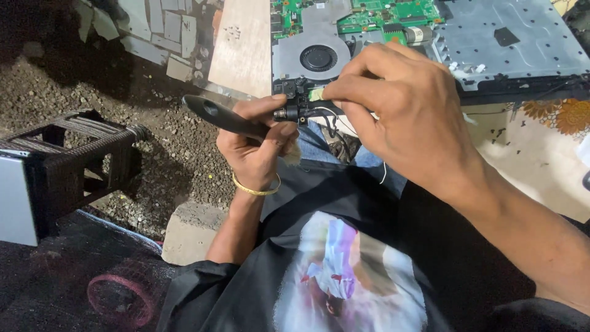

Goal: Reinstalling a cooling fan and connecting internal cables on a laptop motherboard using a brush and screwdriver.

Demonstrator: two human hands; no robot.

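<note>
Left hand (258, 144): closed around the black handle of a brush (224, 117).
Right hand (405, 101): fingertips pinched on a small part (315, 94) at the near edge of the opened laptop (516, 49).
Laptop: on the person's lap, fan (318, 58) and green circuit board (393, 12) exposed.
Wicker stool (67, 163): well left, on gravel.

An improvised outdoor repair spot, more yard than workshop, is serving as a workplace: a person is sitting over bare gravel ground (166, 141) strewn with small stones, with broken tile pieces (163, 31) lying at the top edge. An opened laptop chassis (516, 43), its green circuit board (369, 15) and cooling fan (318, 58) exposed, is resting across the lap. A dark woven stool (67, 160) is standing on the gravel nearby.
</note>
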